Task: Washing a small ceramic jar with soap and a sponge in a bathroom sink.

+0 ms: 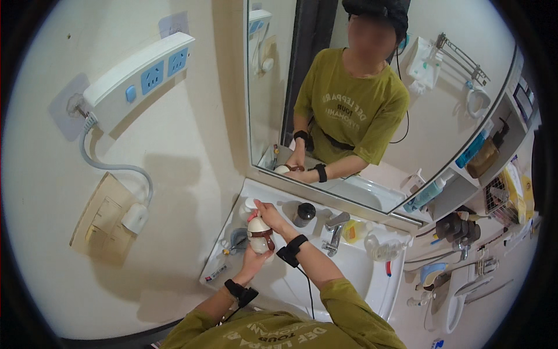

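Observation:
Above the left end of the white washbasin (367, 276), my left hand (252, 265) is wrapped round the lower part of a rounded white container with a brown band (260, 234). Its shape is a little like a snowman, but its exact kind is unclear. My right hand (271, 216) closes on its upper end, where a small pink-red part (253, 215) shows. Close to the right fingertips is a white round thing (250, 204); whether they touch it I cannot tell. A grey cup (239, 238) stands just left of the container, partly hidden by it.
Behind the hands are a dark jar (304, 214) and the chrome tap (335, 232). A toothpaste tube (216, 273) lies on the left rim, and a clear plastic bottle (383, 249) is at the right. A mirror (349, 104) rises behind; a power strip (139, 81) hangs on the left wall.

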